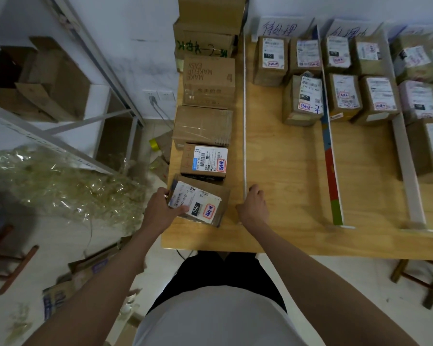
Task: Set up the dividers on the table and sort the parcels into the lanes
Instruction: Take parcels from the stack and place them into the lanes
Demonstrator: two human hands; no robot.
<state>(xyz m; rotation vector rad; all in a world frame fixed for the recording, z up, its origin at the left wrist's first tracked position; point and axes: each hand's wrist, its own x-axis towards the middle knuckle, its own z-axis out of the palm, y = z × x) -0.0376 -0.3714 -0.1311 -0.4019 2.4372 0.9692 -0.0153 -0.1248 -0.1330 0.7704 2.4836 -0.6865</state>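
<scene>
The left hand [160, 208] grips the nearest brown cardboard parcel with a white label [198, 202] at the wooden table's [285, 196] near-left corner; the right hand [254, 207] curls round the thin white divider strip [244, 121] beside it.

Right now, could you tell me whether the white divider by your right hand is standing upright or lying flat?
Upright: the white divider shows only its thin top edge, standing on the table, right hand at its near end.
</scene>
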